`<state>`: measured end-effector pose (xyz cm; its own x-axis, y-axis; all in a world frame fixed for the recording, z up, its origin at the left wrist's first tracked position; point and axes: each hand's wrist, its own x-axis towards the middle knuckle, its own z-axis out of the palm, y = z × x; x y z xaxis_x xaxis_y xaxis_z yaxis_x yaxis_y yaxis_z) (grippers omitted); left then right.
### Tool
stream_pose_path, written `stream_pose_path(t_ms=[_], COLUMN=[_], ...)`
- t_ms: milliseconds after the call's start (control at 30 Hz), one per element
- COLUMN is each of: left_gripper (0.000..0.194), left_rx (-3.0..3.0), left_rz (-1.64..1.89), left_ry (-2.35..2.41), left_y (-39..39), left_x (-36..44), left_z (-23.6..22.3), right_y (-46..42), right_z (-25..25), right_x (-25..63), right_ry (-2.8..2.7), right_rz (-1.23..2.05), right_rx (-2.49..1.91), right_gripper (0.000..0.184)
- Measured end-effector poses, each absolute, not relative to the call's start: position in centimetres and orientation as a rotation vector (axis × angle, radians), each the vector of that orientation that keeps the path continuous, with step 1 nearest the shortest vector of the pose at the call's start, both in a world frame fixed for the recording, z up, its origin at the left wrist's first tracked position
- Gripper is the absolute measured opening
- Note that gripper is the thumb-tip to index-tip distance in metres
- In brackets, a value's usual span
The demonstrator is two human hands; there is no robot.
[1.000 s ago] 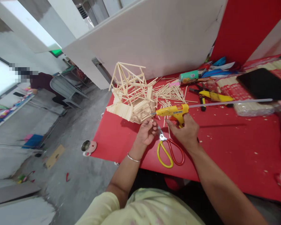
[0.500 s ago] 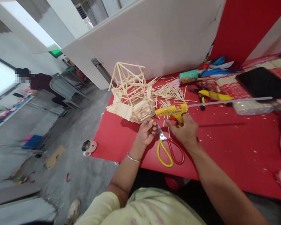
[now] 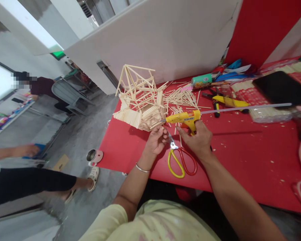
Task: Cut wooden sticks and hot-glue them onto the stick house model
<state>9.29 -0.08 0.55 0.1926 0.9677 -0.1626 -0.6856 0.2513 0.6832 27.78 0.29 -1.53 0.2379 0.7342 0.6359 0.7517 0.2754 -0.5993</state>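
Observation:
My right hand [image 3: 200, 139] is wrapped round the grip of a yellow hot glue gun [image 3: 182, 117], with a long clear glue stick [image 3: 245, 108] jutting out of its back. The gun's nozzle points left at the front of a wooden stick model [image 3: 145, 103], an open frame over slatted panels. Just below the nozzle, my left hand [image 3: 157, 138] is closed in a pinch; whatever its fingertips hold is too small to make out. Scissors [image 3: 175, 157] with one yellow and one red handle lie between my hands, their blades partly behind my left fingers.
Loose wooden sticks [image 3: 182, 97] are heaped behind the gun. Pliers and a yellow cutter [image 3: 230, 101], a green can [image 3: 202, 81] and a black phone [image 3: 282, 88] lie farther right. A mug [image 3: 95, 156] is at the table's left edge. One person [image 3: 32, 179] walks at left; another sits beyond.
A person in dark trousers has come into view at the lower left, with an arm stretched out. My hands, the glue gun and the model stay almost where they were.

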Motion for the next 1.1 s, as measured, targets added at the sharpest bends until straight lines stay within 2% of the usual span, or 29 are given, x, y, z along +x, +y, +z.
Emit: stream_pose_path(t_ms=[333,900,1100], left_gripper=[0.039,0.041,0.039], left_rx=[0.551,0.571,0.579], left_rz=[1.249,1.246,1.235], left_ry=[0.638,0.661,0.701], left_y=[0.01,0.15,0.11], left_x=[9.37,9.45,9.37], left_z=[0.49,0.58,0.36], right_y=[0.13,0.22,0.2], right_z=[-1.11,-1.35,-0.99], right_x=[27.6,27.66,27.67], right_ry=[-1.484,-1.478,-1.435], right_rz=[-0.002,-0.028,0.19], right_rx=[-1.442,-1.453,-1.486], right_gripper=[0.047,0.047,0.051])
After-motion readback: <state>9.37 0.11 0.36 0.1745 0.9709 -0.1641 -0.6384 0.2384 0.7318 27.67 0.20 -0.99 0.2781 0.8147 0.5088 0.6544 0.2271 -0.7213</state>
